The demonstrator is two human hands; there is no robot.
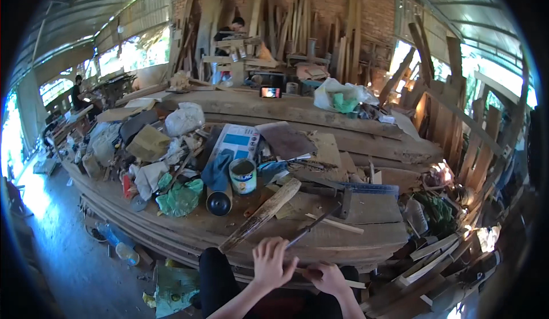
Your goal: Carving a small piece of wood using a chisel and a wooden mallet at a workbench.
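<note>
My left hand (273, 266) is over the near edge of the timber stack with its fingers spread, and I see nothing held in it. Just beyond its fingertips lies a long, thin, dark-shafted tool (304, 233); I cannot tell its exact kind. My right hand (327, 278) is lower, its fingers closed around a thin wood strip (355, 284) that sticks out to the right. A rough, weathered length of wood (260, 216) slants away from my left hand. Beside the tool, a slim pale stick (334, 223) rests on the boards.
A paint can (243, 183), blue cloth (217, 171), green plastic bag (179, 199) and a blue-edged flat tool (369, 189) crowd the timber stack (366, 242). Offcuts (434, 247) lie at right. Two people (226, 30) work farther back. Bottles (127, 254) lie on the left floor.
</note>
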